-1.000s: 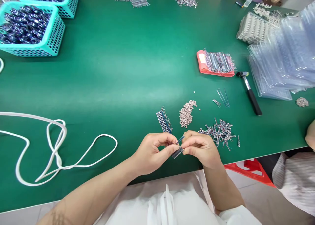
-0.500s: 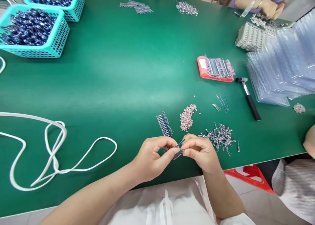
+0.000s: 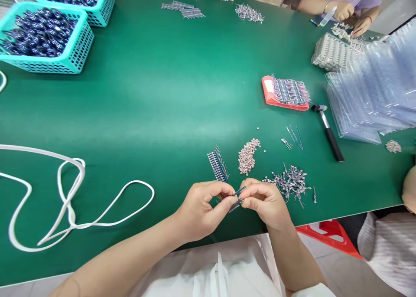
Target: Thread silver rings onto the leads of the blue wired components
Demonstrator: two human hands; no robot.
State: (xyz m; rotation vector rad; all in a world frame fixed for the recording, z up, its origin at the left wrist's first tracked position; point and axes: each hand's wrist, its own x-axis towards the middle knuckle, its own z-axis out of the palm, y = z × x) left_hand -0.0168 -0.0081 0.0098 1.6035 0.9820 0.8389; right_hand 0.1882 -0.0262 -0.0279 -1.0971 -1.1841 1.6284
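Note:
My left hand (image 3: 208, 210) and my right hand (image 3: 268, 201) meet near the table's front edge, thumbs and fingertips pinched together. Between them is a small dark blue stick-like piece (image 3: 239, 190), partly covered by the fingers. Just beyond my left hand lies a row of dark pieces with thin wire ends (image 3: 218, 163), its near part hidden under the hands. A heap of tiny pale pink discs (image 3: 247, 156) lies beyond my right hand. To that hand's right is a loose pile of small grey-blue wired pieces (image 3: 292, 182).
A black-handled hammer (image 3: 331, 136), a red pad with wired rows (image 3: 286, 93) and stacked clear plastic sheets (image 3: 367, 89) are on the right. Turquoise baskets (image 3: 81, 41) stand far left, a white cord (image 3: 71, 201) near left. Other people's hands (image 3: 342, 11) work across the table.
My hands stay pinched together, with only slight finger movement. Across the table, the hands of the person in purple have moved apart. The view has shifted a little.

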